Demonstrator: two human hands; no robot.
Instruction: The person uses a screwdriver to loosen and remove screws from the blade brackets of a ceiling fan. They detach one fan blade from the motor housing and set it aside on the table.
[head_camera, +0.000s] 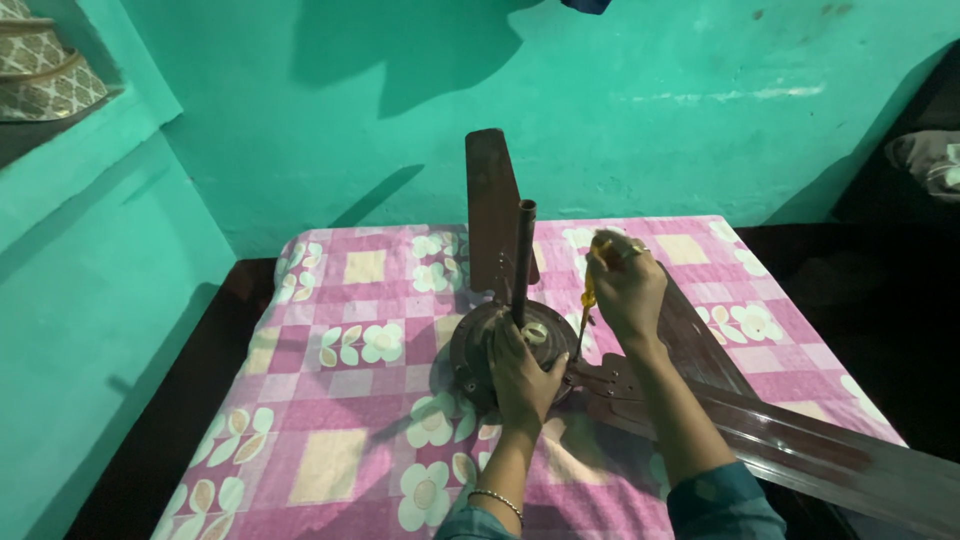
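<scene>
The ceiling fan (515, 345) lay in the middle of the bed (330, 420), its round brown motor housing flat on the pink checked cover with flower prints, its rod standing straight up from the centre. One blade (492, 210) pointed to the far side toward the green wall (650, 110); another blade (800, 430) ran off to the near right, past the edge of the bed.

The left hand (522, 378) was pressed down on the near side of the motor housing, fingers curled over its top, holding it steady. The right hand (625, 290) was closed around the yellow handle of a screwdriver (588, 295), the shaft pointing down to the right rim of the housing, just where the near-right blade's bracket met it.

By the look of it, the step in hand was work on a screw at that blade bracket. The next move would call for the tip seated squarely in the screw head, steady downward pressure while turning, and a firm brace from the left hand so the housing did not spin on the soft cover.
</scene>
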